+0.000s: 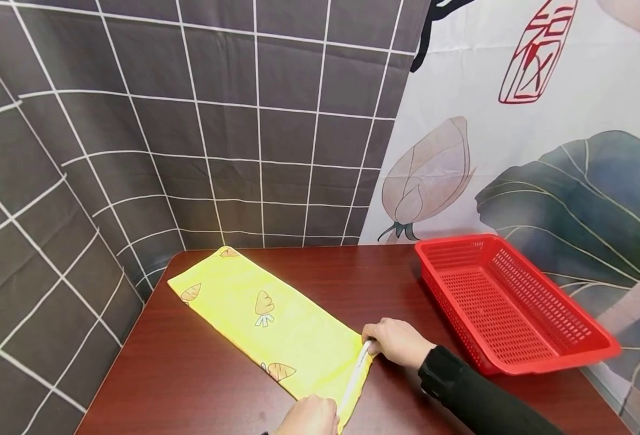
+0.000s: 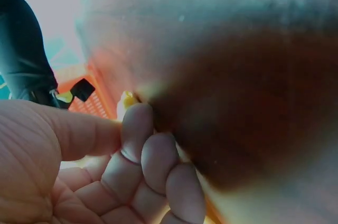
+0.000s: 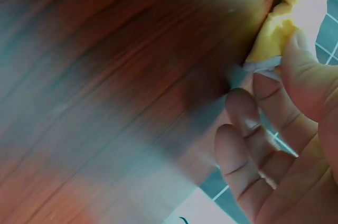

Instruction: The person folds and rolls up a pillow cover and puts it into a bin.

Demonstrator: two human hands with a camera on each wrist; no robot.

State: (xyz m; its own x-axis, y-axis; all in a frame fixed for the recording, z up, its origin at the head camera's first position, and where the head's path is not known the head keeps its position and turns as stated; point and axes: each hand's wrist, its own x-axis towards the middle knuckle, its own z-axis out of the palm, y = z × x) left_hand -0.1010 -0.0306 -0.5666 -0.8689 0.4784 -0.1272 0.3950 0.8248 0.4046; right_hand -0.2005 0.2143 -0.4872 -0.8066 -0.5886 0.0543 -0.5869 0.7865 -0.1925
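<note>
Since the cloth (image 1: 265, 314) is thin and soft, I judge it light and floppy, likely to sag or unfold unless taken by its corners or along a folded edge. It lies folded into a long yellow strip with carrot prints, running across the table (image 1: 189, 374) from the far left corner toward me. Its near end, where a white underside shows, sits between my two hands. My right hand (image 1: 398, 341) pinches the right near corner, thumb and forefinger closed on the yellow fabric with its white hem, as the right wrist view shows. My left hand (image 1: 309, 417) sits at the left near corner with its fingers curled against the edge; the left wrist view shows a bit of yellow at my fingertips (image 2: 136, 126), so I take it as gripping the cloth, though that view is blurred. To the right, well apart from the cloth, a red basket (image 1: 543, 356) stands on the table.
</note>
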